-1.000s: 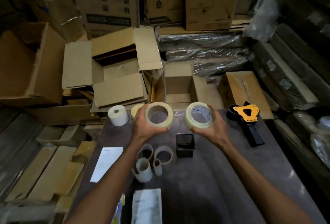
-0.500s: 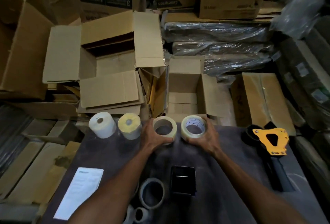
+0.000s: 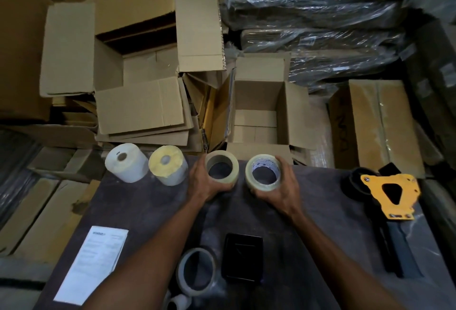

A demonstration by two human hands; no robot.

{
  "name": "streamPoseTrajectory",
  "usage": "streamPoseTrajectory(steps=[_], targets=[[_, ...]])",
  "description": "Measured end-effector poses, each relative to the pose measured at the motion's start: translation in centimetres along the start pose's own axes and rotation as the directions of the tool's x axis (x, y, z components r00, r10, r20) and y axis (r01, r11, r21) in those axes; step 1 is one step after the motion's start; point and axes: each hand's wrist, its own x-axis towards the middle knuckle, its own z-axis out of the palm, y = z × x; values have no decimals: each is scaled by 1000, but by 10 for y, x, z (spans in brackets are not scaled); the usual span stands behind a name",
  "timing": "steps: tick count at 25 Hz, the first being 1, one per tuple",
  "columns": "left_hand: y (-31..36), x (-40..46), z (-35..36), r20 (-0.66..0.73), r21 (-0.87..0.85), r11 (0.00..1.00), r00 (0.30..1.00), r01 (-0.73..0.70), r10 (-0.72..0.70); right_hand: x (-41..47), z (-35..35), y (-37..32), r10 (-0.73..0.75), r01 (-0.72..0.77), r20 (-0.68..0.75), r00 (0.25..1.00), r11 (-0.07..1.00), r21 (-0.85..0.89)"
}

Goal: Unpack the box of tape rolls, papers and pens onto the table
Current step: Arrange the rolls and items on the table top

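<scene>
Nearest me on the dark worktop (image 3: 308,235) lie a spent tape core (image 3: 196,271), a small black square holder (image 3: 242,256) just right of it, and a printed paper sheet (image 3: 92,264) off to the left. Farther out, my left hand (image 3: 206,183) curls round a clear tape roll (image 3: 221,166) and my right hand (image 3: 278,190) curls round a second clear tape roll (image 3: 264,172); the two rolls sit side by side near the far edge, apparently down on the worktop, though I cannot tell for certain. To their left stand a white label roll (image 3: 127,162) and a yellow-topped label roll (image 3: 169,168); far right lies a yellow and black tape dispenser (image 3: 385,195), well apart. Just past the edge, the small open carton (image 3: 259,114) shows only its bare cardboard bottom, so I judge the unpacking nearly finished. I see no pens anywhere, so I cannot say whether any remain. Nothing blocks my hands from letting go. Beyond it, a larger open carton (image 3: 138,63) and plastic-wrapped bundles (image 3: 320,33) are piled.
</scene>
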Motion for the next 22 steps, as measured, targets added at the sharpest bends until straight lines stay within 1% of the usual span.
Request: streamPoseTrajectory(steps=[5, 9, 11, 15, 16, 18, 19, 22], targets=[[2, -2, -2, 34, 59, 998, 999, 16, -18, -6, -1, 1, 7, -7, 28, 1000, 1000, 21], [7, -5, -9, 87, 145, 987, 993, 65, -78, -3, -8, 2, 29, -27, 110, 994, 1000, -15], [16, -13, -17, 104, 166, 984, 992, 58, -76, -5, -15, 4, 47, -44, 146, 988, 999, -22], [20, -39, -45, 81, 48, 998, 996, -33, 29, -22, -30, 11, 70, -65, 215, 974, 997, -28], [20, -45, -53, 94, 26, 999, 995, -46, 44, -29, -34, 12, 77, -77, 217, 973, 997, -10], [23, -62, -71, 135, 21, 999, 990, -44, 41, -46, -44, 10, 103, -109, 177, 979, 994, 24], [26, -71, -79, 130, 37, 998, 991, -43, 38, -54, -49, 9, 112, -119, 146, 983, 992, 44], [25, -97, -102, 52, 40, 998, 997, -53, 50, -81, -64, 0, 102, -108, 81, 991, 992, 72]])
